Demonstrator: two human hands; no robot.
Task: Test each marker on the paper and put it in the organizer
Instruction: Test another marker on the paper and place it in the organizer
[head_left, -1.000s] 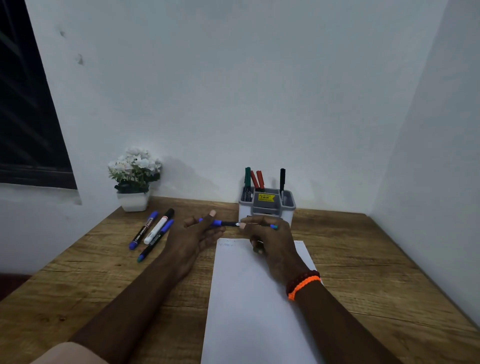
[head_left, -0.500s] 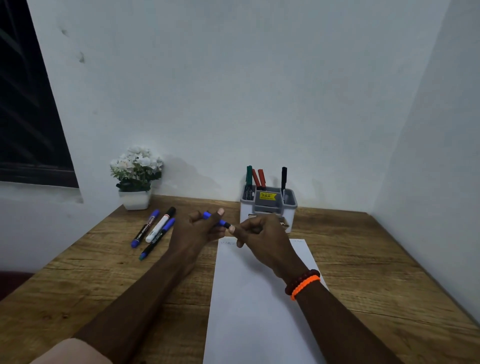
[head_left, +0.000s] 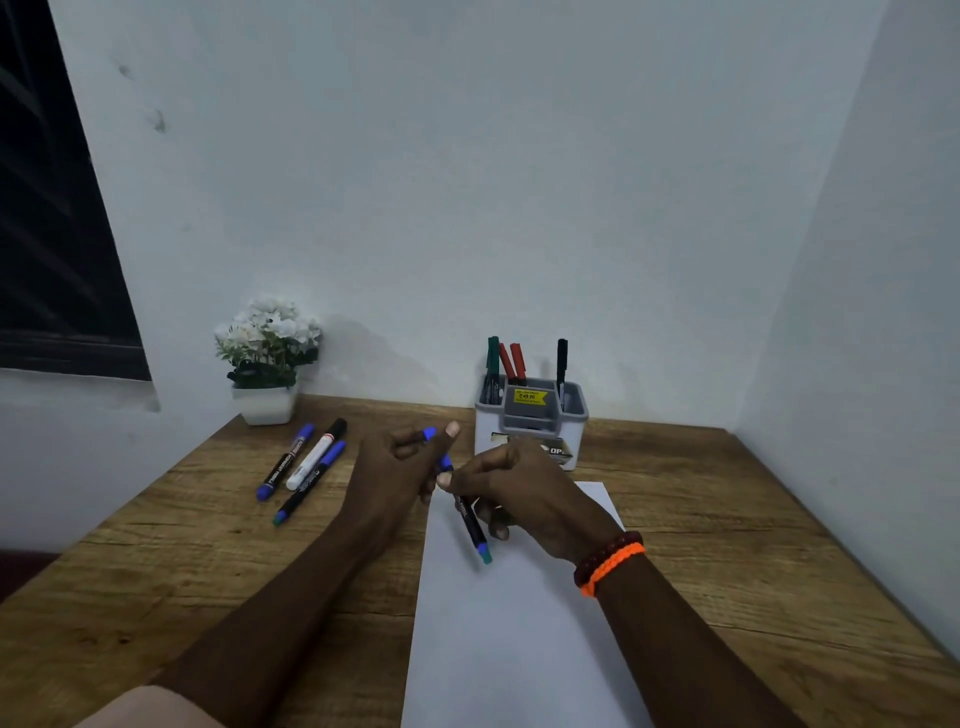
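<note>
Gripping marker (head_left: 470, 519), both hands over paper's (head_left: 519, 623) top edge.

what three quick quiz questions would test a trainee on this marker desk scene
1. How many markers lie loose on the wooden table left of the white paper sheet?
2. True or false: the grey plastic organizer holds no markers yet.
3. Which hand grips the black barrel of the blue marker: (a) left hand, (b) right hand?

Key: 1. three; 2. false, four markers stand in it; 3. b, while the left hand holds what looks like the blue cap.
</note>
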